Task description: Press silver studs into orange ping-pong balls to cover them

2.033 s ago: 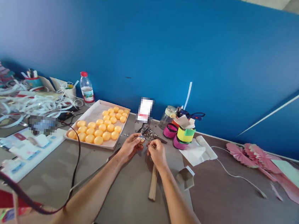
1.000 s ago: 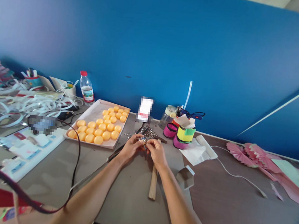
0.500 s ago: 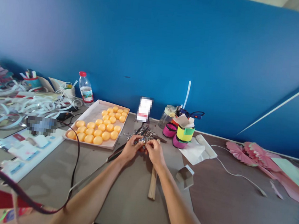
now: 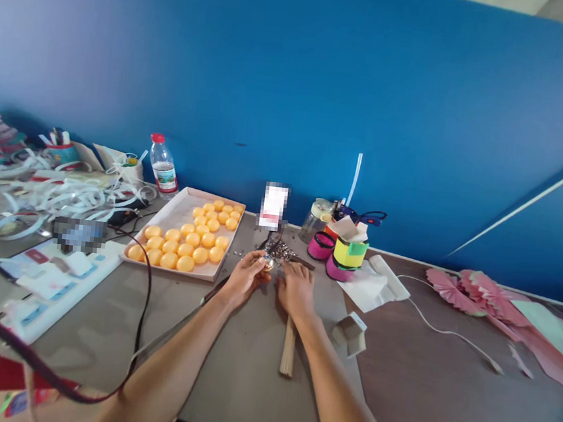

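A blue, smooth, upright panel (image 4: pixel 295 78) fills the back of the view, and before it spreads a grey-brown, flat surface (image 4: pixel 239 374). On the left part of this surface lies a white, shallow, rectangular cardboard tray (image 4: pixel 175 212), and near its lower left corner there is a long white plastic power strip (image 4: pixel 63 302). Just behind the tray stands a clear plastic bottle with a red cap (image 4: pixel 164 170). A tool with a straight, pale wooden handle (image 4: pixel 287 352) lies partly under the right hand (image 4: pixel 296 292); this hand is palm down, its fingers are bent and close together, and I cannot tell if they hold something. The left hand (image 4: pixel 244 279) is opposite, with a narrow pinch of its fingers. Beyond both hands is a loose pile of small, shiny metal pieces (image 4: pixel 282 250). In the tray sit many round, glossy, orange-yellow balls (image 4: pixel 199 255). Smaller is a round, shiny, silver-and-gold object (image 4: pixel 269 263), which the left thumb and fingers hold just before the pile.
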Available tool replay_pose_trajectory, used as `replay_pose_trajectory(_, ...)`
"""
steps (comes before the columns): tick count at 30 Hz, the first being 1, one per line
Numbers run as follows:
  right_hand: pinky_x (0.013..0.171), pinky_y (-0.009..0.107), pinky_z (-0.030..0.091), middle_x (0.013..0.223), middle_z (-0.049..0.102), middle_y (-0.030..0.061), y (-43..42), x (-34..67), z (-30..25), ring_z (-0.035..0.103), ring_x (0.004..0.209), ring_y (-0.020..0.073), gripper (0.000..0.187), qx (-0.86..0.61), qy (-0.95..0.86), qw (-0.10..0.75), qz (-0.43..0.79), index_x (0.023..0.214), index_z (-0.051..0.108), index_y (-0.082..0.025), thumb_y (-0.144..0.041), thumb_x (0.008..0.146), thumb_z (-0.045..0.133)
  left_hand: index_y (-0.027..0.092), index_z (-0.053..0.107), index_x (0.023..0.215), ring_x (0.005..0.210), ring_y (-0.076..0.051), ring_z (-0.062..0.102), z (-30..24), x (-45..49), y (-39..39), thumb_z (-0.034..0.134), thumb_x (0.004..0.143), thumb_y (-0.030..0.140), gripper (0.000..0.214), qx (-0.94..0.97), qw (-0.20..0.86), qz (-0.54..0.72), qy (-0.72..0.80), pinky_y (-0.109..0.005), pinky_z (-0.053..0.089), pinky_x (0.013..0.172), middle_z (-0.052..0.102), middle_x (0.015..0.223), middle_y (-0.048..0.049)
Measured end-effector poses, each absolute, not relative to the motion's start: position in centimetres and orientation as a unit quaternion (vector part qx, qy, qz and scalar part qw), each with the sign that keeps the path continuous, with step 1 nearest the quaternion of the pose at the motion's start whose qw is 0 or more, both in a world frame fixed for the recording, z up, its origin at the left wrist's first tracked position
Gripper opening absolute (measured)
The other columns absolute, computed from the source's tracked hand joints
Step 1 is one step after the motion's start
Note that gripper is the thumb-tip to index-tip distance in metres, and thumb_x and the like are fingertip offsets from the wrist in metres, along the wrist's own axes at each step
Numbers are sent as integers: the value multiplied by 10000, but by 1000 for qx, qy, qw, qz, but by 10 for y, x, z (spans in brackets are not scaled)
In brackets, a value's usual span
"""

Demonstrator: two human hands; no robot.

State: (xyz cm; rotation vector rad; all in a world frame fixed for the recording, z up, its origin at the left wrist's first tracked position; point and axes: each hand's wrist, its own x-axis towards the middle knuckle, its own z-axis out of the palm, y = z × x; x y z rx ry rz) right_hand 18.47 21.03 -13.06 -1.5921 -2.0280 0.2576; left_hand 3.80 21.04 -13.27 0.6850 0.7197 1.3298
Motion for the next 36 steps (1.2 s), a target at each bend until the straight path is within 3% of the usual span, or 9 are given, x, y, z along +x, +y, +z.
replay_pose_trajectory(2,1007,441,244,1203,603,115,207,183,-132,429,1197,293,288,-601,-778,171,58,1095,638,-203,-199,837,509,163,539,989,533,-102,586,-133,38,210,786,654,351,457,304,678,590,315,-236,459,546,613,707,20)
replay_pose_trajectory(5,1012,450,194,1145,624,84,207,181,-133,476,1134,257,273,-601,-791,109,36,997,671,-234,-172,878,433,157,545,993,534,-103,585,-132,38,209,790,652,345,460,306,678,589,315,-234,457,534,610,704,17)
replay_pose_trajectory(9,1013,430,168,1049,642,82,208,183,-130,506,1060,221,299,-608,-787,100,25,937,684,-223,-139,879,403,153,548,980,534,-105,590,-133,37,210,797,643,355,464,301,678,590,318,-234,460,532,614,703,16)
replay_pose_trajectory(13,1025,460,110,1117,614,96,206,188,-124,432,1151,244,319,-618,-780,99,-5,974,682,-233,-109,852,414,158,546,973,523,-102,591,-134,35,212,800,634,363,472,294,673,598,322,-235,465,529,620,709,18)
replay_pose_trajectory(20,922,428,224,1094,586,122,206,192,-120,420,1070,266,297,-655,-752,73,-7,884,703,-191,-112,834,421,158,542,965,516,-104,592,-132,35,211,800,633,355,465,293,676,596,320,-230,464,521,624,696,16)
replay_pose_trajectory(26,924,413,226,1124,583,99,207,195,-118,401,1086,258,276,-640,-760,115,2,947,693,-210,-175,855,435,159,544,974,523,-100,593,-133,35,212,798,638,350,462,289,676,597,322,-226,466,523,621,702,17)
replay_pose_trajectory(36,892,400,265,1173,558,126,211,197,-121,415,1076,271,331,-679,-732,61,-8,941,710,-163,-115,849,395,167,543,968,517,-102,593,-133,35,212,798,636,348,456,288,676,597,322,-227,467,517,616,695,22)
